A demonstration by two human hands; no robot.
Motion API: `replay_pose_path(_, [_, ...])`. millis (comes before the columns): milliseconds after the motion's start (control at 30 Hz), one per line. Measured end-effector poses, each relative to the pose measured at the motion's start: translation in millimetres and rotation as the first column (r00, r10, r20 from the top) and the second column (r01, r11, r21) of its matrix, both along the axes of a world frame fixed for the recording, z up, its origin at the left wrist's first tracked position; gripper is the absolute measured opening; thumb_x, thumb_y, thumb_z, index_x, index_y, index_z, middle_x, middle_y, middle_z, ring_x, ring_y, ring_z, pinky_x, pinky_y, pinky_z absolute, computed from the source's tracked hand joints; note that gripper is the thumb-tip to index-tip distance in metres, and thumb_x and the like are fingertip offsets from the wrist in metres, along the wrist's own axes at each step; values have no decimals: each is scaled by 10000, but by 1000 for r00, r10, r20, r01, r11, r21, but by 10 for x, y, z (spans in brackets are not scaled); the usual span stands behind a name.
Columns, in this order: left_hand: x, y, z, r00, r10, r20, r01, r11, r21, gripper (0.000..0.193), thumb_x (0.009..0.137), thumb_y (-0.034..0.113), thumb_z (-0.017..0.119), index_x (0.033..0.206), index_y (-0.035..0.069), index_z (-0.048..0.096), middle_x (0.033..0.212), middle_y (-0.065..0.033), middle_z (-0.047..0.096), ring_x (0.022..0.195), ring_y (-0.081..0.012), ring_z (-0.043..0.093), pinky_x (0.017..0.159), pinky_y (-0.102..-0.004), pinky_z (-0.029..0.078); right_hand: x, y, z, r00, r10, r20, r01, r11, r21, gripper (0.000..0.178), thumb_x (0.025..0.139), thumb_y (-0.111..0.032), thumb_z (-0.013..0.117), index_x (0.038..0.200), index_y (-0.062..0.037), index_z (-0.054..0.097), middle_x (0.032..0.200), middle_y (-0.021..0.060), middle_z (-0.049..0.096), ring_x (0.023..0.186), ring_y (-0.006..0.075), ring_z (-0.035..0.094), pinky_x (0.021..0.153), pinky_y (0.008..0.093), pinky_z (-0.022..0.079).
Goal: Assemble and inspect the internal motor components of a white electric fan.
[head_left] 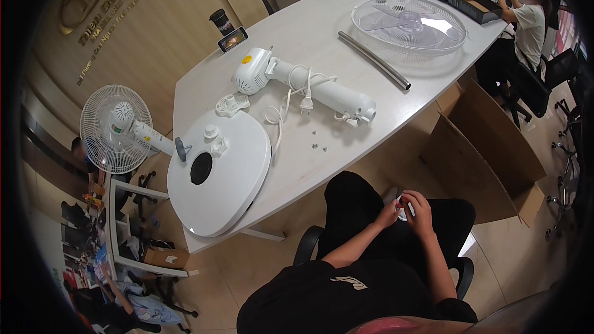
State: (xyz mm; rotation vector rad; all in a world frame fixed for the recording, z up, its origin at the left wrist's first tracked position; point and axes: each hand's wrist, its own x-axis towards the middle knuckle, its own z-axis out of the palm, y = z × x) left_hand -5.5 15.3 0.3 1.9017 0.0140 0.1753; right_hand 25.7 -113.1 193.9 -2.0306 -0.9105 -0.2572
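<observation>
In my lap, my left hand [388, 215] and my right hand [420, 211] are closed together around a small white piece [403, 215] with a red and dark part at its top. The fingers hide most of it, so its kind cannot be told. On the table, a white fan motor head and column [337, 96] lies on its side, its white cord and plug [306, 104] looped around it. Beside it rests a round white fan base [238, 176] with a dark round patch and small white fittings [216, 142] on top. Several small screws [315, 146] lie nearby.
On the white table [297, 176] are a metal tube [374, 60], a fan cage with clear blades [408, 25], a phone [232, 39] and a black cup [221, 21]. A cardboard box [470, 154] stands right of my chair. An assembled fan [117, 127] stands left. Another person sits far right.
</observation>
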Motion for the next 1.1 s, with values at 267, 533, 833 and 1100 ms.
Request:
replay_pose_path(267, [6, -15, -29, 999, -3, 32, 4, 1000, -17, 284, 912, 119, 624, 1131, -12, 500, 1040, -241, 630, 1037, -421, 623, 873, -461, 497, 5, 40, 48, 999, -51, -18, 51, 999, 7, 279, 776, -21, 743, 1043, -73, 681, 1184, 119, 638, 1071, 337, 634, 876, 392, 523])
replay_pose_path(533, [1, -24, 89, 1000, 5, 29, -5, 1000, 11, 277, 899, 83, 639, 1124, -8, 505, 1052, -225, 632, 1030, -411, 631, 864, -460, 500, 12, 2, -32, 997, -43, -65, 37, 995, -88, 251, 786, -20, 744, 1023, -49, 668, 1242, 140, 619, 1065, 346, 646, 883, 396, 522])
replay_pose_path(833, [56, -18, -82, 1000, -6, 16, 7, 997, -73, 293, 928, 102, 617, 1165, -31, 507, 1094, -244, 644, 1050, -410, 644, 869, -457, 511, 16, 51, -30, 999, 17, -35, -17, 1000, 26, 236, 782, -50, 770, 986, -34, 652, 1194, 154, 615, 1005, 353, 653, 830, 404, 535])
replay_pose_path(1100, [46, 7, -120, 1000, -22, -6, 22, 999, 27, 320, 938, 103, 587, 1208, -48, 504, 1096, -249, 648, 1056, -425, 641, 880, -472, 515, 1, 64, -82, 989, -117, -86, 106, 986, -131, 294, 784, -48, 765, 1051, -41, 642, 1138, 146, 643, 1024, 334, 650, 833, 407, 537])
